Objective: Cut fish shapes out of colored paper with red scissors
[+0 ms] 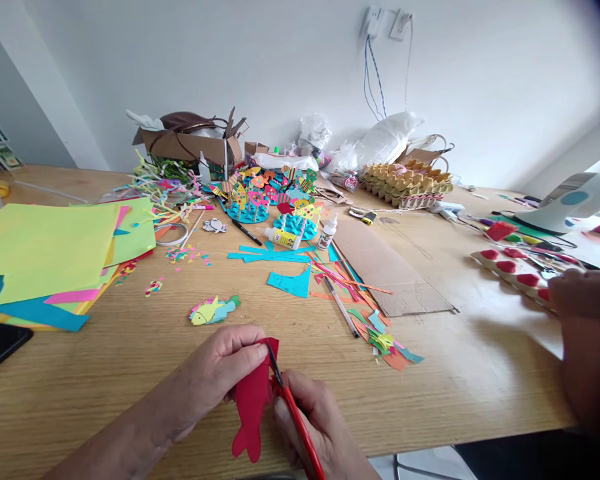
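Note:
Between the thumb and fingers of my left hand (235,357) is a piece of red paper (251,407), cut to a fish shape with a forked tail pointing down. My right hand (315,423) is closed around red-handled scissors (300,423). Their dark blades lie at the right edge of the paper near its top, close to my left thumb. Part of my right fingers is hidden behind the handles. Just beyond my left hand, a small pile of cut paper fish (213,311) rests on the table, a yellow one on top.
Coloured paper sheets (50,247) and a black phone (0,343) lie at left. Paper scraps (385,340), a pen (341,307) and cardboard (395,273) are at right. Behind stand glue bottles (327,232) and fish decorations (275,193). Another person's hand (585,293) is at far right by an egg-carton strip (507,268).

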Demonstrator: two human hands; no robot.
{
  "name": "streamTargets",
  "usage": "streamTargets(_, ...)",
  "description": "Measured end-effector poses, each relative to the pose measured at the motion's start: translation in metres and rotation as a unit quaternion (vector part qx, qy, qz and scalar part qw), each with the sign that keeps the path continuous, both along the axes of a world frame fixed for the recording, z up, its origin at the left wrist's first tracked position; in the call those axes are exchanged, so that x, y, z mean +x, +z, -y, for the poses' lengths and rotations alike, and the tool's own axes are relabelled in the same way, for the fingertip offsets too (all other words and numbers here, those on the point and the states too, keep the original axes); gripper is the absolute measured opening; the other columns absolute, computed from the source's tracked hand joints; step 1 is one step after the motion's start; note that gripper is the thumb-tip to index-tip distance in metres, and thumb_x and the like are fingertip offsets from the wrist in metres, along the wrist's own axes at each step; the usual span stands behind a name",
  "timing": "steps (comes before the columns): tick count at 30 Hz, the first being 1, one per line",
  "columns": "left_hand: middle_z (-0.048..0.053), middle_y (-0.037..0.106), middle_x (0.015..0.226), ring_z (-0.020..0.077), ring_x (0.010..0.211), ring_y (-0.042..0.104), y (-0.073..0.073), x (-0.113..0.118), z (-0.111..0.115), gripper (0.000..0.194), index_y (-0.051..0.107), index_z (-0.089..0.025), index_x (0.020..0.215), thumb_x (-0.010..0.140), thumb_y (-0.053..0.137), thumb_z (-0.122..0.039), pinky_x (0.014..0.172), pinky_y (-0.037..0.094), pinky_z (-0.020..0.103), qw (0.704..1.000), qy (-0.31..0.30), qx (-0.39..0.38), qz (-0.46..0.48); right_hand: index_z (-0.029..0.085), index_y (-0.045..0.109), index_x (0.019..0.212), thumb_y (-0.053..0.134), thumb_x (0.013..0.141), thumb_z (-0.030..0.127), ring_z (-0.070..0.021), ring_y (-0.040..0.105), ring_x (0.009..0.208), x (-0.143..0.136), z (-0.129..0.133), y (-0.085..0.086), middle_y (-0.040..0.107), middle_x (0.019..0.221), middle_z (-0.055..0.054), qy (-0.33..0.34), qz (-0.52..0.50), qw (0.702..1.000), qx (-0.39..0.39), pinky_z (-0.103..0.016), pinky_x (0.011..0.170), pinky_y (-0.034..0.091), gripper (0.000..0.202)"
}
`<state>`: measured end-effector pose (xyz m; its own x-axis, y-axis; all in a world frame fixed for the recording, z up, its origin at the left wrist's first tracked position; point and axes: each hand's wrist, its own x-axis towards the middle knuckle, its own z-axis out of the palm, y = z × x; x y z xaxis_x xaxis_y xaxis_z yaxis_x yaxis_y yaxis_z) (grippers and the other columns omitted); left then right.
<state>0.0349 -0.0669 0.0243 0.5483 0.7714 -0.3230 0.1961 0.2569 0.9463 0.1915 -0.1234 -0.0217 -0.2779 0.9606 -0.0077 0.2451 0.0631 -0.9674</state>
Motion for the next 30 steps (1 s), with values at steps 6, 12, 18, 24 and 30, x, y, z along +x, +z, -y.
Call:
streamTargets(6, -0.007, 0.038, 0.053, 0.0113, 0.052, 0.031, 0.002, 0.0, -0.001, 0.023, 0.05, -0.02, 0.067, 0.077, 0.048, -0.041, 0.048, 0.023, 0.022, 1.0, -0.003, -0.019, -0.01, 0.019, 0.035, 0.06, 0.041, 0.085, 0.045, -0.0095, 0.03, 0.052, 0.001, 0.0, -0.004, 0.033, 0.056, 0.005, -0.008, 0.021, 1.0, 0.005, -0.022, 0.047, 0.024, 0.036)
streamTargets(12, -0.007, 0.039, 0.055, 0.0111, 0.052, 0.032, 0.003, -0.004, -0.004, 0.022, 0.049, -0.02, 0.064, 0.078, 0.048, -0.037, 0.049, 0.025, 0.022, 1.0, -0.021, 0.0, -0.012, 0.019, 0.034, 0.06, 0.043, 0.084, 0.04, -0.0093, 0.029, 0.051, 0.002, 0.001, -0.007, 0.032, 0.056, 0.005, -0.006, 0.022, 1.0, 0.011, -0.022, 0.046, 0.024, 0.033)
streamTargets(18, -0.007, 0.036, 0.054, 0.0097, 0.05, 0.029, 0.004, -0.005, -0.006, 0.024, 0.049, -0.019, 0.064, 0.079, 0.049, -0.037, 0.047, 0.023, 0.022, 0.999, -0.048, -0.017, 0.001, 0.02, 0.033, 0.058, 0.044, 0.082, 0.031, -0.0088, 0.027, 0.05, 0.003, 0.001, -0.008, 0.03, 0.054, 0.006, -0.003, 0.015, 1.0, 0.006, -0.021, 0.045, 0.023, 0.029)
streamTargets(24, -0.007, 0.034, 0.052, 0.009, 0.047, 0.028, 0.007, -0.009, -0.01, 0.023, 0.046, -0.019, 0.06, 0.078, 0.048, -0.034, 0.045, 0.02, 0.022, 0.997, -0.075, -0.014, -0.012, 0.02, 0.032, 0.058, 0.045, 0.081, 0.026, -0.0086, 0.027, 0.05, 0.004, 0.002, -0.003, 0.028, 0.054, 0.006, 0.008, 0.009, 1.0, -0.016, -0.021, 0.045, 0.022, 0.026)
streamTargets(30, -0.007, 0.037, 0.05, 0.009, 0.046, 0.029, 0.01, -0.015, -0.015, 0.024, 0.043, -0.019, 0.056, 0.079, 0.048, -0.028, 0.044, 0.02, 0.022, 0.992, -0.12, -0.02, -0.025, 0.02, 0.031, 0.058, 0.044, 0.08, 0.026, -0.0083, 0.027, 0.05, 0.006, 0.002, 0.001, 0.03, 0.055, 0.006, 0.037, 0.016, 0.999, -0.018, -0.021, 0.045, 0.022, 0.027)
